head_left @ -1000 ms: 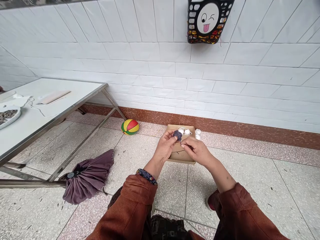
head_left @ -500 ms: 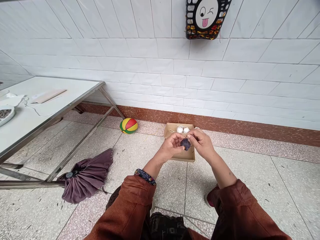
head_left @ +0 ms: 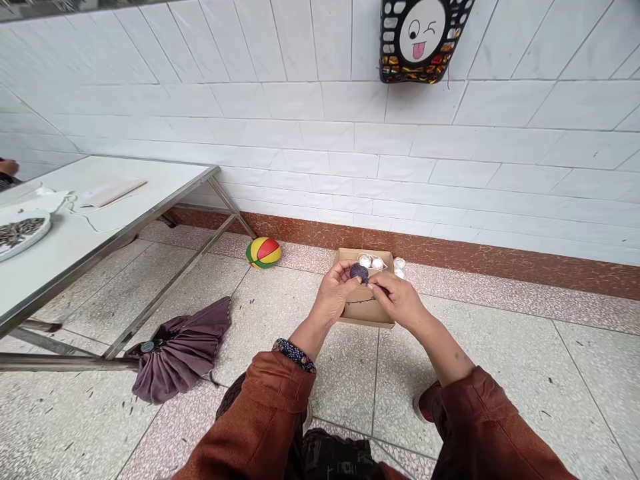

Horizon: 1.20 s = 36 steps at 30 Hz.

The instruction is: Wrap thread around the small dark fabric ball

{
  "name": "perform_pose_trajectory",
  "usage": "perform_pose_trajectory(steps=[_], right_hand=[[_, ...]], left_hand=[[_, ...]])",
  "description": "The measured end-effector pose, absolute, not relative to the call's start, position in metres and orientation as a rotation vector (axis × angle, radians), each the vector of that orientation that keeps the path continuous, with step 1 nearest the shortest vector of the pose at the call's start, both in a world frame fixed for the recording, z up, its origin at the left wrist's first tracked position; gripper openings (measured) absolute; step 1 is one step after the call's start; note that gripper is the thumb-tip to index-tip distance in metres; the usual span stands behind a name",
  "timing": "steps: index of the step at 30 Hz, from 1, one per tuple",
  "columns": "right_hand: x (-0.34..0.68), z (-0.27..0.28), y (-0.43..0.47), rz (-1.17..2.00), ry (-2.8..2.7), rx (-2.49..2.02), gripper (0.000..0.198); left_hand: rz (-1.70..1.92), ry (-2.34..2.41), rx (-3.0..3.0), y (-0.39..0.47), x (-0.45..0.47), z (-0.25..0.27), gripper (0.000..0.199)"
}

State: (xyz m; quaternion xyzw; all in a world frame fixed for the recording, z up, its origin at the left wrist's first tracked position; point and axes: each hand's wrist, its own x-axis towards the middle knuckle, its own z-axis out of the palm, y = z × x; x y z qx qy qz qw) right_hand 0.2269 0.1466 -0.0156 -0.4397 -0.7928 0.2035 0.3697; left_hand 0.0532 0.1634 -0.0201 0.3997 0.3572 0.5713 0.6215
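Note:
A small dark purple-grey ball of yarn (head_left: 359,272) is gripped in the fingers of my left hand (head_left: 336,291). My right hand (head_left: 399,300) is closed at the ball's lower right side, its thumb and forefinger pinched together on what looks like the yarn's strand. Both hands are above a shallow cardboard box (head_left: 367,323) on the floor. White yarn balls (head_left: 377,264) lie at the back of the box, and more white balls (head_left: 399,265) are just outside its right edge. A dark strand (head_left: 361,301) crosses the box below my hands.
A striped ball (head_left: 264,253) rests on the floor by the wall. Left of me stands a metal-framed table (head_left: 130,207) with a plate (head_left: 47,227) of dark bits. A folded purple umbrella (head_left: 185,357) lies by its leg. A black basket (head_left: 385,63) hangs on the wall. Another person's hand (head_left: 9,167) shows far left.
The yarn ball has gone slightly up and left in my left hand. My right hand has shifted from the ball's top right to its lower right. The view has turned slightly left.

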Motion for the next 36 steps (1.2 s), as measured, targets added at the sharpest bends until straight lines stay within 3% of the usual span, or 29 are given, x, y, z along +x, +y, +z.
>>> perform_pose_trajectory(steps=[11,18,25,36], right_hand=[[0.235,0.002,0.147,0.403,-2.085,-0.957,0.016],[0.243,-0.012,0.158,0.469,-1.924,-1.061,0.015],[0.240,-0.023,0.159,0.534,-1.901,-1.110,0.015],[0.236,-0.024,0.155,0.537,-2.031,-0.998,0.015]], left_hand=[[1.056,0.985,1.390,0.157,0.054,-0.018,0.037],[0.880,0.675,1.221,0.151,0.051,-0.012,0.070],[0.921,0.636,1.073,0.150,0.048,-0.012,0.043],[1.089,0.760,0.934,0.156,0.046,-0.013,0.045]])
